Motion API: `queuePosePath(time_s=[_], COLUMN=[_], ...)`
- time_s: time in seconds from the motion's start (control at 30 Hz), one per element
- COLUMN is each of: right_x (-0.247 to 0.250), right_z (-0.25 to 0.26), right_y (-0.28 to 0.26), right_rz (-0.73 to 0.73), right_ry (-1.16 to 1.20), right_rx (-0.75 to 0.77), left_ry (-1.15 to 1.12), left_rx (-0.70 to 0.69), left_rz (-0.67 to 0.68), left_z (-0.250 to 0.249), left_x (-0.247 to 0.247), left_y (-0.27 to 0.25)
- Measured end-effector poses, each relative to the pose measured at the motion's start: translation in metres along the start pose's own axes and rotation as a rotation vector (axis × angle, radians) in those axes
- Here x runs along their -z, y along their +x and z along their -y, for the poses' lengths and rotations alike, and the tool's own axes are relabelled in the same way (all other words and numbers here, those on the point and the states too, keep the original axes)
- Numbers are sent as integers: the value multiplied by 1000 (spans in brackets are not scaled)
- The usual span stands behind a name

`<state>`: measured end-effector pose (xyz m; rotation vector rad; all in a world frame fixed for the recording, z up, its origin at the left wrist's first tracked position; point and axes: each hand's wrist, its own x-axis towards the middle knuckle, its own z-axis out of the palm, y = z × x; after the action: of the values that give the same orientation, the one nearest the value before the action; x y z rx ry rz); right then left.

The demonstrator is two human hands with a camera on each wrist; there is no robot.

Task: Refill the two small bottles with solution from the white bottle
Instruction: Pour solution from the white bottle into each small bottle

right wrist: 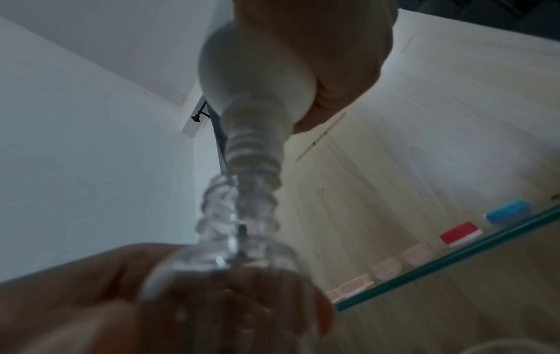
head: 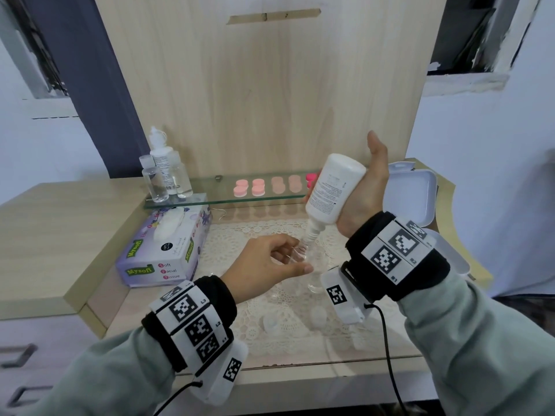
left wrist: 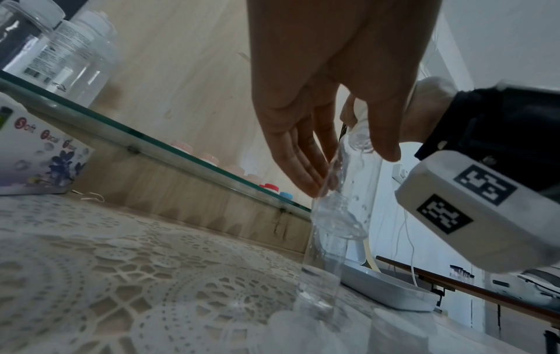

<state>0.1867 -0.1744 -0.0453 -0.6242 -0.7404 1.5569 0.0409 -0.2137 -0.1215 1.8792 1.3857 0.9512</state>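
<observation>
My right hand (head: 368, 187) grips the white bottle (head: 332, 187) upside down and tilted, its threaded neck pointing down. The neck meets the open mouth of a small clear bottle (head: 313, 280), which my left hand (head: 297, 256) pinches near the top between thumb and fingers. In the right wrist view the white bottle (right wrist: 257, 79) pours a thin stream into the small clear bottle (right wrist: 230, 258). The left wrist view shows liquid sloshing inside the small clear bottle (left wrist: 354, 172), whose base is at the lace mat (left wrist: 121, 275). Two loose caps (head: 270, 322) lie on the mat.
A glass shelf (head: 225, 197) at the back carries several clear bottles (head: 163, 175) and a row of pink lens cases (head: 258, 187). A tissue box (head: 168, 250) lies to the left. An open white case (head: 411, 193) sits at the right behind my right wrist.
</observation>
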Motion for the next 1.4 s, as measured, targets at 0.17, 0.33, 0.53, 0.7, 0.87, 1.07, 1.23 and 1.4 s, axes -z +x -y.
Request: queuePosePath(time_s=[0.17, 0.33, 0.53, 0.7, 0.87, 1.07, 1.23, 1.4], right_x=[-3, -6, -10, -8, -7, -4, -1, 2], right_z=[-1, -1, -1, -1, -1, -2, -3, -3], right_y=[0, 0, -1, 2, 3, 3, 7, 8], right_rz=[-54, -73, -77, -87, -32, 8, 7, 4], right_ry=[-76, -94, -87, -93, -103, -106, -110, -96], right_rx=[-1, -8, -25, -37, -39, -11, -2, -7], left_ry=[9, 14, 16, 33, 36, 38, 35, 26], left_rx=[0, -7, 1, -5, 4, -1, -8, -7], left_rz=[-3, -15, -11, -14, -10, 12, 19, 15], left_z=[1, 0, 0, 3, 4, -1, 0, 1], left_x=[0, 0, 1, 1, 0, -1, -2, -4], left_y=[0, 0, -1, -1, 0, -1, -1, -1])
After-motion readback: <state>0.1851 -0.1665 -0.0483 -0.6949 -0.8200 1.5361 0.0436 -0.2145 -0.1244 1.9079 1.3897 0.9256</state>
